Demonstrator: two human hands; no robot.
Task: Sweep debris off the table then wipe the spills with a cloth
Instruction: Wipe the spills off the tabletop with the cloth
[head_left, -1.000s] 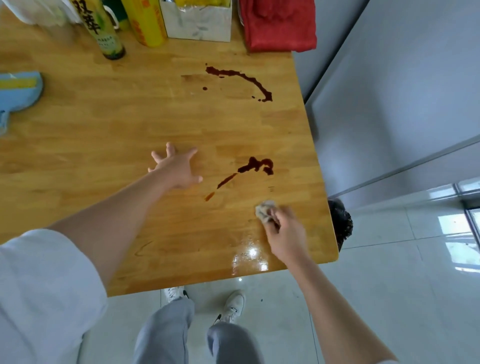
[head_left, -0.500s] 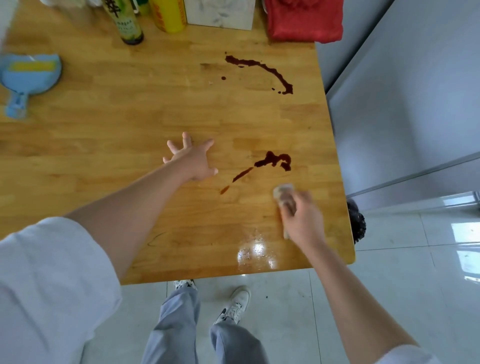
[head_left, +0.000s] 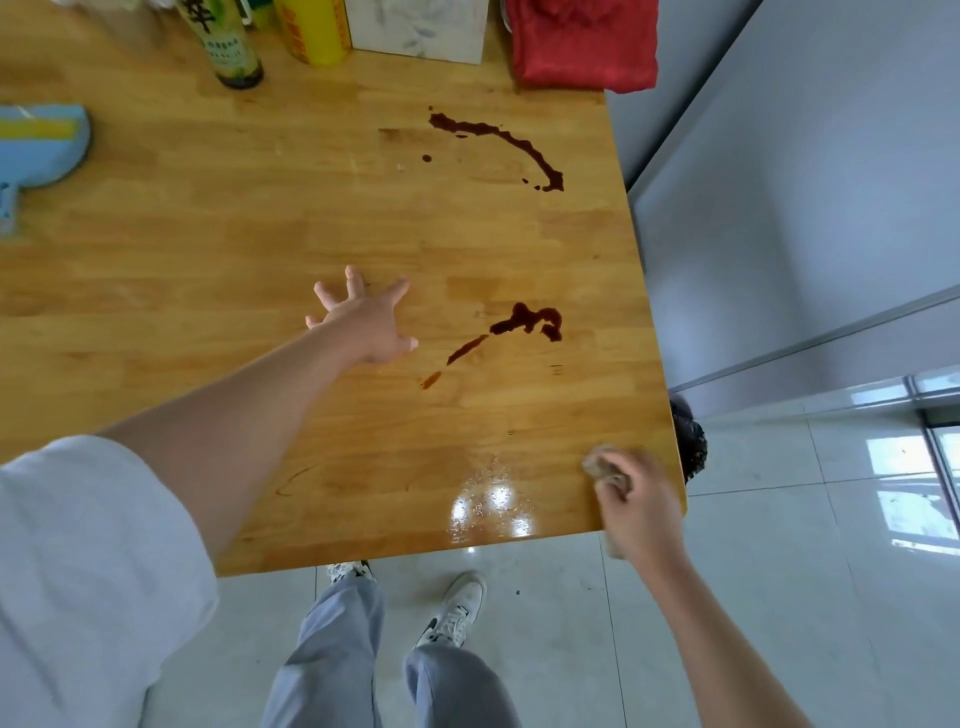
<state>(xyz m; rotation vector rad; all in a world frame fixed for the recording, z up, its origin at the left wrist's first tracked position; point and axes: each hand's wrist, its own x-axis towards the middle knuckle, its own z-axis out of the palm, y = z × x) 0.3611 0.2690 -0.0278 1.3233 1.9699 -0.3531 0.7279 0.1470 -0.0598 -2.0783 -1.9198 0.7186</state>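
While your left hand (head_left: 366, 325) lies flat on the wooden table (head_left: 208, 249) with its fingers spread and straight, grasping nothing, your right hand (head_left: 631, 499) is at the near right corner, fingers curled around a small crumpled cloth (head_left: 597, 464) pressed to the wood; motion blur hides the exact grip. Two dark spills mark the table: the nearer spill (head_left: 524, 325) just right of your left hand, the farther spill (head_left: 498, 143) toward the back. A blue dustpan (head_left: 41, 150) sits at the left edge, and a red cloth (head_left: 582, 41), a bottle (head_left: 228, 47) and a yellow can (head_left: 314, 31) stand along the back.
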